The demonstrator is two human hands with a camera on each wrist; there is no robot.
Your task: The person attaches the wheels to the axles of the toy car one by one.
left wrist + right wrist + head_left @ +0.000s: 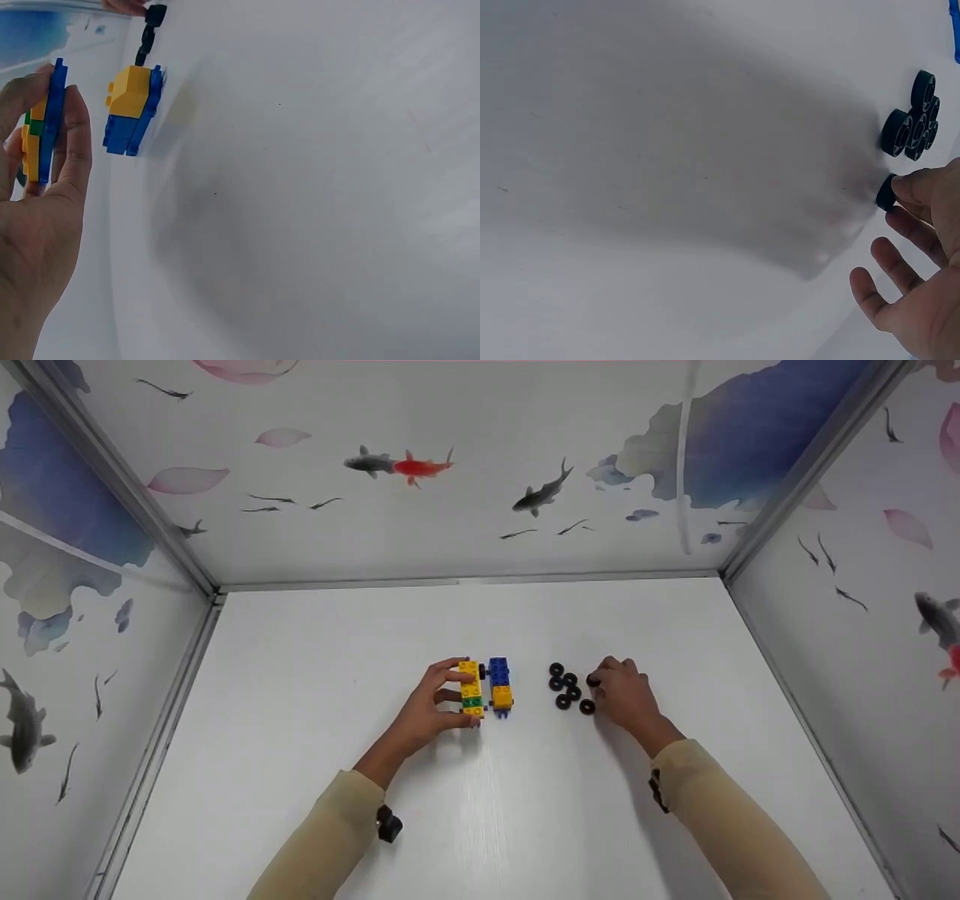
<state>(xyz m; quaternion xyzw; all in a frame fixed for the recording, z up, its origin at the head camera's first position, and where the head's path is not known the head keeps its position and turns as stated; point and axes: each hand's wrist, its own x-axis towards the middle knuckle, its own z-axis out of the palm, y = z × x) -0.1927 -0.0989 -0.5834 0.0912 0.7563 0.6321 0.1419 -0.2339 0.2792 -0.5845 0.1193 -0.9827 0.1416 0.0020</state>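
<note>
My left hand grips a toy brick car with yellow bricks and one green brick, fingers at its far end and thumb at its near end. In the left wrist view, this car's blue base shows edge-on between thumb and fingers. A black wheel sits at its far right side. Just right of it stands a second car, blue and yellow on a blue base. My right hand pinches a small black wheel between thumb and index finger, the other fingers spread.
Several loose black wheels lie in a cluster between the second car and my right hand. The white tabletop is bounded by printed panels at the back and both sides, with metal edging along the corners.
</note>
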